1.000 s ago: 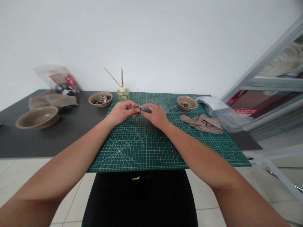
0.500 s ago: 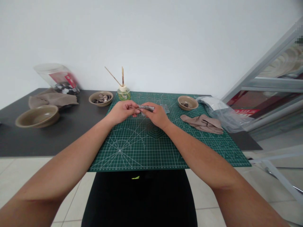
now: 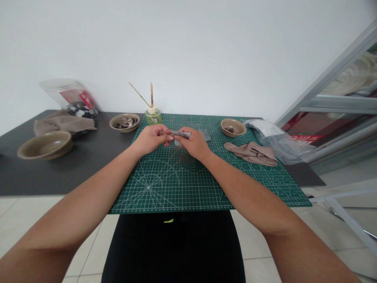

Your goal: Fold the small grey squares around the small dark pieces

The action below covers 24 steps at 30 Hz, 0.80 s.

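Observation:
Above the green cutting mat [image 3: 159, 184], my two hands meet over a thin, folded grey sheet [image 3: 179, 138], perhaps cloth or sandpaper. My right hand [image 3: 196, 143] grips the sheet, its thumb lying along the top. Thumb and fingers of my left hand [image 3: 153, 138] are pinched together at the sheet's left edge. Whatever they hold there is too small and covered to make out. Just behind my right hand a clear flat plastic piece [image 3: 205, 135] lies on the mat.
Left, a bowl of stone-like pieces [image 3: 124, 122], a larger bowl [image 3: 45, 145], a brown cloth [image 3: 64, 122] and a tipped clear jar [image 3: 69, 94]. A reed diffuser [image 3: 153, 114] stands behind. Right, a small bowl [image 3: 233, 127], another cloth [image 3: 251, 153] and a plastic bag [image 3: 279, 141].
The grey sheet has shifted between my fingers, and more of its face shows below my right thumb. Both hands stay in nearly the same place.

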Tool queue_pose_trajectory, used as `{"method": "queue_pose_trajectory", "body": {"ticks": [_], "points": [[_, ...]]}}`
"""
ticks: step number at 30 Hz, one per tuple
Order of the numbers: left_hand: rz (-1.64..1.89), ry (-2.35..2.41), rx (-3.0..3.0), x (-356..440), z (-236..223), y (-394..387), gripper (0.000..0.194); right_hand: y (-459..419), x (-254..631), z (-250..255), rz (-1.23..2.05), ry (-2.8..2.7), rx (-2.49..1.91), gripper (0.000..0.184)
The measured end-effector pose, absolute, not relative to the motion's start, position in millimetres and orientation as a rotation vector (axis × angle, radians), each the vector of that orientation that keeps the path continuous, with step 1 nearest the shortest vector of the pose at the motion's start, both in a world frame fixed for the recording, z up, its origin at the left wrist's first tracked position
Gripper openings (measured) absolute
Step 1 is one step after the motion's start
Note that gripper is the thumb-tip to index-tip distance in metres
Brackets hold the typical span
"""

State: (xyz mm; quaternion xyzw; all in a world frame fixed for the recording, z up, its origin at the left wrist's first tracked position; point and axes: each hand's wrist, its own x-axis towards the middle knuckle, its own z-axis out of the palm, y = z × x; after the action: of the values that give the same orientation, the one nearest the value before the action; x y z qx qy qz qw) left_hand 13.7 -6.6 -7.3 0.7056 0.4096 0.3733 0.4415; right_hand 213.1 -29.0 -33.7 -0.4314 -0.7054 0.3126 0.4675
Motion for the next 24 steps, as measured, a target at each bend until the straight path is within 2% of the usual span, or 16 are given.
{"method": "queue_pose_trajectory", "body": {"ticks": [9,13,24], "points": [[0.992,0.959,1.688,13.5,-11.0,-2.6,0.022,-29.0,215.5,-32.5,0.651,-1.821,-1.095,0.023],[0.964,0.964,1.702,13.5,-9.0,-4.5,0.025,-28.9,214.3,-31.8,0.672,-1.795,-1.052,0.018],[0.879,0.976,1.762,10.2,-7.7,-5.5,0.028,-27.4,214.8,-33.3,0.798,-1.734,-0.999,0.022]]}}
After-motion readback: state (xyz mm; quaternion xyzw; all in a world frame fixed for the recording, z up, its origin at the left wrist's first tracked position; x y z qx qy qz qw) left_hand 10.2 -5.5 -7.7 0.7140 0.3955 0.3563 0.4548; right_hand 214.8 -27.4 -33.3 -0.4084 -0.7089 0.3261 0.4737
